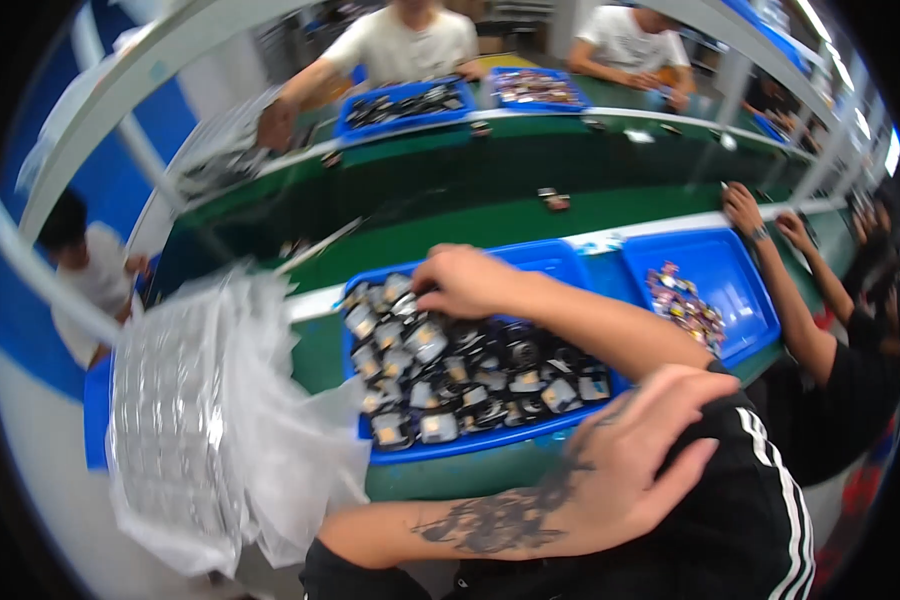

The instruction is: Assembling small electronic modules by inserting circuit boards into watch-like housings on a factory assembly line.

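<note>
- Left hand (630, 470) lies nearest, fingers loosely spread against the black shirt (740, 530), holding nothing.
- Right hand (465, 282) curls over the small black-and-silver parts (440, 375) at the blue tray's (450, 447) far-left corner; whether it pinches one is unclear.
- The parts look light, rigid and probably slick; pinch them by the edges.
- Clear plastic bags (210, 420) lie left of the tray.

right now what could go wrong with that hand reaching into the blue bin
The right hand is reaching across into the far corner of the blue bin, which is heaped with small parts; the forearm could sweep some over the rim. The clear plastic bags piled beside the bin look loose and may slide off. The left hand is near the body, holding nothing, so neither is steadied.
</note>
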A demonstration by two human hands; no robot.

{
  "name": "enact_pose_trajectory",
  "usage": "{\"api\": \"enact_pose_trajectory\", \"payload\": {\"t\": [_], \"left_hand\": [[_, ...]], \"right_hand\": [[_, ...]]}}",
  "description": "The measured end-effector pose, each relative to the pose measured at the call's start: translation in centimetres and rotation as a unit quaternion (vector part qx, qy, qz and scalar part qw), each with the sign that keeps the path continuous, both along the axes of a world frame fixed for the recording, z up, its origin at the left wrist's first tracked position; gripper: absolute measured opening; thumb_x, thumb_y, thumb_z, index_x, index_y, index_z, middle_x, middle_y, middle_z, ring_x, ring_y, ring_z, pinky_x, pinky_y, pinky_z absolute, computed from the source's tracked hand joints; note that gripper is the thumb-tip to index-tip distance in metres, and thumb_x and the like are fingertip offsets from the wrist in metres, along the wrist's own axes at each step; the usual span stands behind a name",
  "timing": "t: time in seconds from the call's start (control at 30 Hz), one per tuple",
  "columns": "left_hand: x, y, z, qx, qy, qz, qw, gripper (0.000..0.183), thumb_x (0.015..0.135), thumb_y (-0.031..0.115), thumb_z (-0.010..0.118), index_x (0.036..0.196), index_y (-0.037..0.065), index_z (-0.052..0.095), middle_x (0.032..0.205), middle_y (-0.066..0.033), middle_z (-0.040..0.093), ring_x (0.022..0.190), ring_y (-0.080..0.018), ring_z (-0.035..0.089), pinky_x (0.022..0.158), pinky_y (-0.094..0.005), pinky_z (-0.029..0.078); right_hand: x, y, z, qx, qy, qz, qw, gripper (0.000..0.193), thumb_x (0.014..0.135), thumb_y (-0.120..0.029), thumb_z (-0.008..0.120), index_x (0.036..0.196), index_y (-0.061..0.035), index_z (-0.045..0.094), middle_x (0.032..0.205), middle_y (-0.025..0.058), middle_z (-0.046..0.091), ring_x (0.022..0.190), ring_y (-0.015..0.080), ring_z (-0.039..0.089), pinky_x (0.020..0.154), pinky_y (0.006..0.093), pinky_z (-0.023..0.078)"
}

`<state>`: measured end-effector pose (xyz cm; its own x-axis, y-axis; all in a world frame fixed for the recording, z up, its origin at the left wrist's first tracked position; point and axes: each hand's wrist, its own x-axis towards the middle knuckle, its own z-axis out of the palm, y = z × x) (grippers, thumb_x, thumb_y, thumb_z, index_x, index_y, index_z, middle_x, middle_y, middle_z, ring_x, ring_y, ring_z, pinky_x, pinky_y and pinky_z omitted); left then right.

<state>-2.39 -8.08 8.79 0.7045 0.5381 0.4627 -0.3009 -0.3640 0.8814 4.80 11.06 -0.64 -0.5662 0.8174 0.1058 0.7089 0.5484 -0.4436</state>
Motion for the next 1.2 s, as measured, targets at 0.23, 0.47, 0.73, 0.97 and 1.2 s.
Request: {"api": "enact_pose_trajectory", "payload": {"t": [0.23,0.47,0.73,0.97,1.2], "left_hand": [[0.1,0.1,0.2,-0.044,0.011,0.02,0.999,0.044,0.085,-0.007,0.056,0.128,-0.003,0.046,0.127,-0.0187,0.052,0.108,-0.0213,0.058,0.083,-0.03,0.054],[1.0,5.6,-0.9,0.007,-0.166,0.402,0.9,0.038,0.096,0.016,0.052,0.13,0.001,0.044,0.131,-0.016,0.049,0.123,-0.0237,0.046,0.103,-0.041,0.034],[2.8,7.0,-6.3,-0.405,-0.028,0.083,0.91,0.03,0.102,0.027,0.045,0.118,0.002,0.052,0.099,-0.0079,0.061,0.078,-0.0165,0.061,0.062,-0.0283,0.05],[3.2,6.8,-7.2,-0.416,0.005,0.111,0.903,0.018,0.096,0.01,0.052,0.112,0.001,0.054,0.097,-0.0136,0.065,0.077,-0.018,0.066,0.068,-0.0265,0.054],[4.0,6.3,-7.7,-0.384,-0.018,0.067,0.921,0.043,0.094,0.003,0.052,0.134,0.006,0.038,0.119,-0.0176,0.058,0.097,-0.0223,0.062,0.08,-0.0318,0.051]], "right_hand": [[-1.6,1.3,-2.8,-0.041,0.131,0.026,0.99,0.042,0.07,-0.032,0.08,0.098,-0.0046,0.067,0.088,0.0166,0.068,0.087,0.0326,0.065,0.076,0.0406,0.051],[4.5,-4.3,1.9,-0.037,0.269,-0.123,0.955,0.032,0.065,-0.015,0.079,0.088,-0.0035,0.059,0.088,0.0139,0.064,0.084,0.0318,0.065,0.069,0.0391,0.052],[11.9,-16.0,3.4,0.278,0.229,-0.094,0.928,0.026,0.07,-0.003,0.075,0.093,-0.0051,0.063,0.094,0.0092,0.059,0.084,0.0278,0.062,0.073,0.0369,0.051],[25.0,-24.1,1.8,0.236,0.075,-0.4,0.883,0.027,0.069,-0.005,0.078,0.093,-0.0051,0.068,0.09,0.0109,0.063,0.089,0.0291,0.061,0.078,0.0377,0.049],[28.2,-24.8,-1.4,0.205,0.023,-0.444,0.872,0.009,0.08,-0.002,0.069,0.089,-0.0017,0.067,0.084,0.0125,0.064,0.08,0.029,0.063,0.071,0.036,0.05]]}}
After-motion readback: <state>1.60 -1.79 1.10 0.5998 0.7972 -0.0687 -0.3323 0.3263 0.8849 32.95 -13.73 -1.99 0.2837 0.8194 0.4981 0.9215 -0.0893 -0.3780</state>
